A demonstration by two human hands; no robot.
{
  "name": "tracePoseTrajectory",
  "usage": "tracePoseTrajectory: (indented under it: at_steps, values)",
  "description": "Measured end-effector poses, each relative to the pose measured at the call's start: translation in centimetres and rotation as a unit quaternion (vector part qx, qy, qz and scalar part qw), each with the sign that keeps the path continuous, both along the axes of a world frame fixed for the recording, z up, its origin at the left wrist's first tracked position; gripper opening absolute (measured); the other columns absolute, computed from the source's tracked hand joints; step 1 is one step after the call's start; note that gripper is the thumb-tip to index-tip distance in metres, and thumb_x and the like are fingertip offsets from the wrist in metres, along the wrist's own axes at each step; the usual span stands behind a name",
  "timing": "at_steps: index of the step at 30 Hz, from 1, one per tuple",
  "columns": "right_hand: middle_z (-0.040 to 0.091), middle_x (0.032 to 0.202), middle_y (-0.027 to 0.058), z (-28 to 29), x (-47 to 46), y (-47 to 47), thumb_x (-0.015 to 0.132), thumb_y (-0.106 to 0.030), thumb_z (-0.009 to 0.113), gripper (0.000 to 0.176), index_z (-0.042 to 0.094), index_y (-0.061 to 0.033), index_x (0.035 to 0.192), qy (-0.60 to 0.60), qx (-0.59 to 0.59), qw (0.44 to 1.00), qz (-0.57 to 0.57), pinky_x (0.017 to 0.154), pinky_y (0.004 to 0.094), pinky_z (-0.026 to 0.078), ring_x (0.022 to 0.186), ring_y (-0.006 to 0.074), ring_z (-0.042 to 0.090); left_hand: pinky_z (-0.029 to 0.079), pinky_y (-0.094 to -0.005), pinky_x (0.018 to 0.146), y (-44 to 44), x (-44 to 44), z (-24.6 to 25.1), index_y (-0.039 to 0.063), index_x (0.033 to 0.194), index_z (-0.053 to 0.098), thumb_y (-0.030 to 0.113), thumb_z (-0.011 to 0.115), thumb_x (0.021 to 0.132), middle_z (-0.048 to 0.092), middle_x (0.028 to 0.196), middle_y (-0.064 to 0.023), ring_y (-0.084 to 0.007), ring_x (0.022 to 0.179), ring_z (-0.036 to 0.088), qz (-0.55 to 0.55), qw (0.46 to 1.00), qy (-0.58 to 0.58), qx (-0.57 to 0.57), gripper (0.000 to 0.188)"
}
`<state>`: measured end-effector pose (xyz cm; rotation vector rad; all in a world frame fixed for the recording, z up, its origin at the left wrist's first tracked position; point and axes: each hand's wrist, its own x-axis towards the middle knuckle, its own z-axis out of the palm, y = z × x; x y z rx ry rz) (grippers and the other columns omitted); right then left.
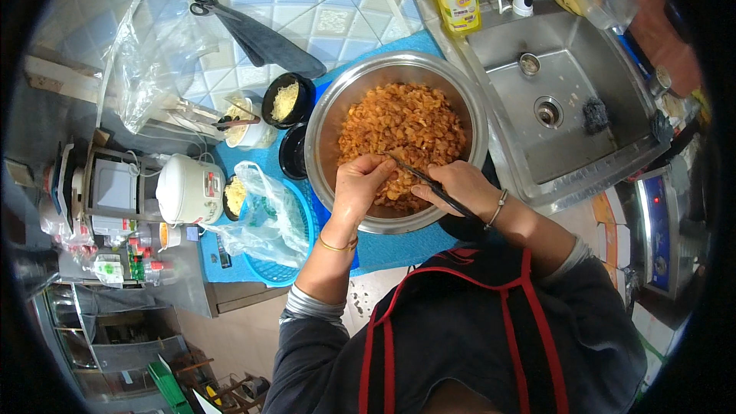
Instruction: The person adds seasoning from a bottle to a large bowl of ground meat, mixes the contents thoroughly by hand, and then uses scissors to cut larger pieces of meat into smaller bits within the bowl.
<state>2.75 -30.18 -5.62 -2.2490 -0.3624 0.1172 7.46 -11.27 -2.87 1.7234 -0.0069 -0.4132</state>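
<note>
A wide stainless-steel bowl [397, 57] holds a heap of orange-brown diced food [402, 118]. Over the near part of the heap, my right hand [460, 184] grips a slim black-handled utensil [425, 178], which looks like a knife. Its narrow end points up and left toward my left hand [363, 181]. There the thumb and index finger pinch together at the tip; whether a morsel of food is also between them, I cannot tell. Bracelets circle both wrists.
Left of the bowl stand black bowls [285, 100], a blue plastic basket [276, 267] with a clear bag [273, 213], and a white rice cooker [192, 190]. Scissors [204, 3] lie behind. To the right are a steel sink [575, 80] and a yellow detergent bottle [457, 0].
</note>
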Motion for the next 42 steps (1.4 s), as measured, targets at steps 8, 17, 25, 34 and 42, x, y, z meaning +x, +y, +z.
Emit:
tracePoseTrajectory:
  at_steps: [8,17,25,34,42]
  values:
    - [0.058,0.062,0.0182,-0.5,-0.2,-1.8,0.079,-0.044,0.058,0.044,0.059,-0.0025,0.064,0.058,-0.083,0.994,-0.036,0.059,0.0426,0.046,0.065,0.0354,0.06,0.047,-0.0234,0.06,3.5,1.1,-3.8,-0.002,0.091,0.063,0.002,0.064,0.077,0.063,0.075,-0.0066,-0.0124,0.065,0.059,-0.091,0.949,-0.146,0.265,0.015]
    - [0.063,0.074,0.0156,0.6,0.9,-0.9,0.075,-0.056,0.057,0.055,0.064,-0.0017,0.076,0.092,-0.214,0.971,0.052,0.063,0.0416,0.049,0.073,0.0329,0.062,0.043,-0.0373,0.079,0.0,0.7,-4.2,0.012,0.089,0.066,0.008,0.07,0.062,0.059,0.099,-0.0055,-0.0248,0.093,0.055,-0.244,0.755,-0.502,0.344,0.027]
    - [0.06,0.067,0.0172,1.0,-1.4,-4.8,0.075,-0.051,0.061,0.048,0.058,-0.0033,0.074,0.076,-0.154,0.985,-0.01,0.06,0.042,0.044,0.068,0.0352,0.06,0.041,-0.0375,0.073,0.2,4.2,-7.3,0.013,0.074,0.067,0.018,0.07,0.068,0.059,0.087,-0.0025,-0.0227,0.087,0.055,-0.183,0.744,-0.452,0.456,0.008]
    - [0.059,0.066,0.0174,0.3,-2.5,-6.9,0.078,-0.047,0.061,0.045,0.058,-0.0026,0.074,0.127,-0.142,0.976,-0.106,0.058,0.0421,0.044,0.067,0.0356,0.06,0.049,-0.0376,0.069,-6.8,8.3,-11.6,0.014,0.09,0.068,0.025,0.067,0.071,0.057,0.08,-0.007,-0.0259,0.081,0.058,-0.21,0.758,-0.354,0.506,0.022]
    - [0.06,0.069,0.0171,-0.2,-2.1,-7.7,0.079,-0.049,0.059,0.046,0.058,-0.0028,0.079,0.121,-0.1,0.977,-0.142,0.062,0.0416,0.045,0.071,0.0358,0.06,0.048,-0.0324,0.061,-5.7,8.2,-10.4,0.01,0.092,0.066,0.015,0.068,0.072,0.062,0.079,-0.0067,-0.019,0.071,0.06,-0.155,0.901,-0.234,0.33,0.021]
